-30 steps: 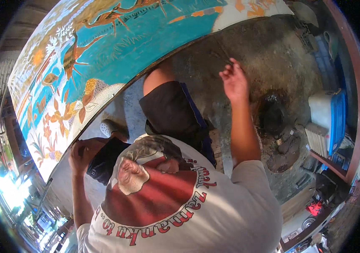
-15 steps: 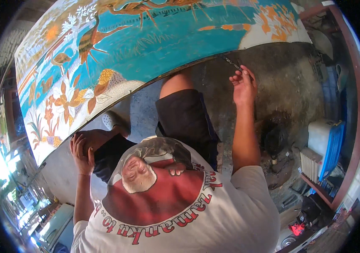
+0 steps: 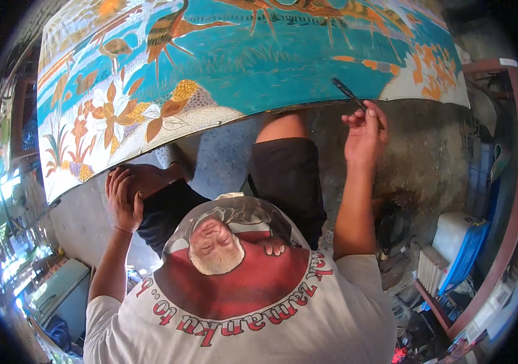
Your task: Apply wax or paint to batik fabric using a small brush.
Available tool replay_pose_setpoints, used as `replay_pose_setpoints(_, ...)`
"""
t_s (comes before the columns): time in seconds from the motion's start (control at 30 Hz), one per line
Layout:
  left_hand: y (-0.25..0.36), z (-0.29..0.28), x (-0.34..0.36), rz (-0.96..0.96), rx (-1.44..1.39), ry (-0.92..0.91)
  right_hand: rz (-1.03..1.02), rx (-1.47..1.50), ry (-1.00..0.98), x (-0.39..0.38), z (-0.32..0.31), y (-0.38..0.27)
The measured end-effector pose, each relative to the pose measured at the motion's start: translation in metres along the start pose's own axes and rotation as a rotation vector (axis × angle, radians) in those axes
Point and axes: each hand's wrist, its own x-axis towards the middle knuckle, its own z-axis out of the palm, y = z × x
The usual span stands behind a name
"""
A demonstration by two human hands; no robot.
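A wide painted panel of turquoise water, long-legged birds and white and brown flowers slopes across the top, its lower edge above my knees. Between the fingertips of my right hand, I hold a slim dark pen-like tool. Its far end lies over the turquoise part; whether it touches the surface I cannot tell. My left hand rests on my left knee below the panel's lower left edge, fingers extended and holding nothing.
At the right stand a white and blue plastic container and a reddish-brown frame. Dark clutter lies on the floor beside my right forearm. A pale box-like piece is at the lower left.
My right hand and the tool have shifted slightly right in the picture, and the tool now overlaps the panel's turquoise area. The view has also shifted. My left hand stays on the knee.
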Motion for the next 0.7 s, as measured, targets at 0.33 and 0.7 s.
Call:
replay_pose_setpoints(0.33,0.0,0.001,0.002,-0.019,-0.051,0.042,-0.064,-0.354,-0.295,-0.007,0.097,0.043)
replay_pose_setpoints(0.7,-0.001,-0.001,0.003,-0.013,-0.064,0.082,-0.48,-0.878,-0.472,-0.007,0.105,0.07)
